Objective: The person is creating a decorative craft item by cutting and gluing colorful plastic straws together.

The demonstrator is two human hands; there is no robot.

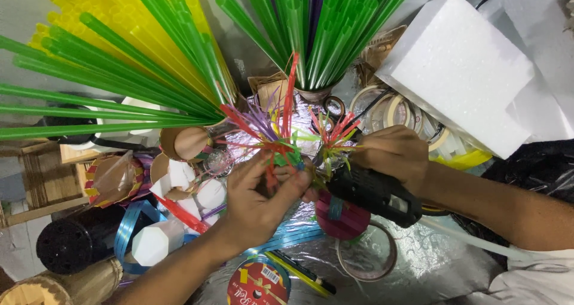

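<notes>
Black plastic, the hot glue gun point(375, 194) lies in the right hand point(391, 155), fingers wrapped over its body; its long axis runs from lower right up to upper left, nozzle aimed at the cut-straw flower point(276, 139) near the middle of the view. The left hand point(263, 200) is closed on that flower's base, thumb and fingers pinched round it, its red, purple and green strips splaying upward. A second straw flower point(335, 136) stands just beside it, in front of the right hand's knuckles. Behind them, bundles of green straws point(107, 90) and yellow straws point(119, 12) fan out, crowding the space above. A white foam block point(460, 66) sits upper right, tape rolls point(391, 111) between it and the hands.
</notes>
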